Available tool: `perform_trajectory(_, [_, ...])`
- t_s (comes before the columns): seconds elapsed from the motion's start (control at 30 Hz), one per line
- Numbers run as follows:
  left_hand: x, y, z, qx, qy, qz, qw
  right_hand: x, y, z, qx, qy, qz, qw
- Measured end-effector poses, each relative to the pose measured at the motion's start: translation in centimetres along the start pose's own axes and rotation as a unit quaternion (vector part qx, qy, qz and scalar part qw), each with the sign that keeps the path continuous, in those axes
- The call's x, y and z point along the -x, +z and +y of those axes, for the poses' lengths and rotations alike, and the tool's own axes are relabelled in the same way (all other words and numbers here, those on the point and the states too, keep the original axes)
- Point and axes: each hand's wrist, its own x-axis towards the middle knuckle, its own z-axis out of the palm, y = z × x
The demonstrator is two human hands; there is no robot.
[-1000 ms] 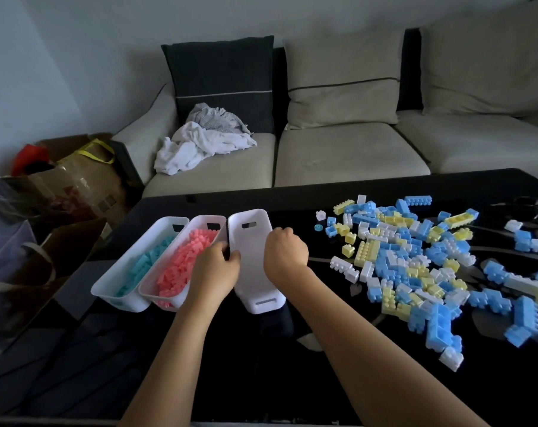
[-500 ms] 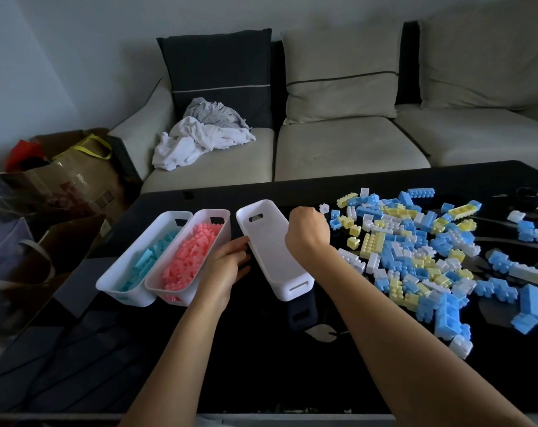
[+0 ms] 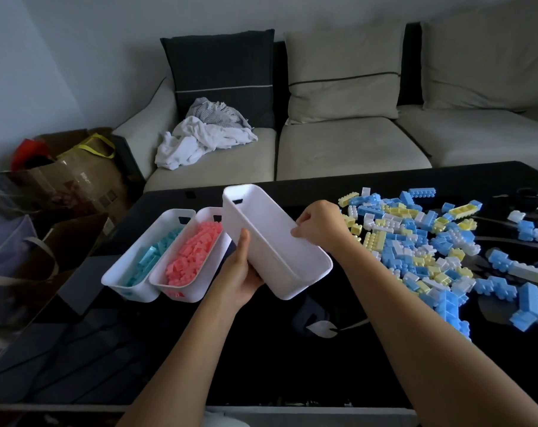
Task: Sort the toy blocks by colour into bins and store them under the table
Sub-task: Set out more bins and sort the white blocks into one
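Observation:
An empty white bin (image 3: 270, 241) is lifted off the black table (image 3: 292, 349) and tilted, its opening facing me. My left hand (image 3: 241, 272) holds it from below at its left side, thumb up along the wall. My right hand (image 3: 318, 226) pinches its right rim. On the table to the left stand a white bin of teal blocks (image 3: 144, 260) and a white bin of pink blocks (image 3: 193, 257), side by side. To the right lies a loose pile of blue, yellow and white blocks (image 3: 421, 241).
A beige sofa (image 3: 347, 149) with cushions and a heap of white cloth (image 3: 206, 134) runs behind the table. Paper bags (image 3: 61, 186) stand on the floor at the left. More blue blocks (image 3: 526, 288) lie scattered toward the table's right edge.
The empty white bin has gone from lying upside down on the table to raised and turned opening-up. Both hands shifted with it, the right hand onto its rim.

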Motion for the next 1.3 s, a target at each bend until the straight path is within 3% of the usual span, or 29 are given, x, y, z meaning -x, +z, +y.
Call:
perform_trajectory(0.17, [0.4, 0.8, 0.0, -0.007, 0.049, -0.059, 0.997, 0.5, -1.0, 0.6, -0.122, 0.015, -0.025, 0.992])
perform_trajectory(0.33, [0.7, 1.9, 0.3, -0.028, 0.065, -0.026, 0.997, 0.5, -1.6, 0.7, -0.219, 0.050, -0.073, 0.972])
perform_trajectory(0.77, [0.8, 2.1, 0.8, -0.074, 0.022, -0.017, 0.997, 1.4, -1.8, 1.7, -0.139, 0.023, -0.131, 0.981])
perform_trajectory(0.9, [0.6, 2.0, 0.7, -0.092, 0.030, 0.002, 0.995, 2.2, -1.8, 2.4, -0.125, -0.062, -0.058, 0.989])
perform_trajectory(1.03, [0.4, 2.1, 0.6, -0.154, 0.059, 0.029, 0.986, 4.2, -1.9, 1.4, -0.245, -0.110, -0.116, 0.956])
perform_trajectory(1.13, [0.5, 2.4, 0.5, -0.154, 0.082, 0.044, 0.984, 4.7, -2.3, 1.1, -0.245, -0.136, -0.113, 0.953])
perform_trajectory(1.3, [0.6, 3.8, -0.5, -0.089, 0.050, 0.044, 0.994, 4.5, -1.7, 1.5, -0.157, -0.133, 0.030, 0.978])
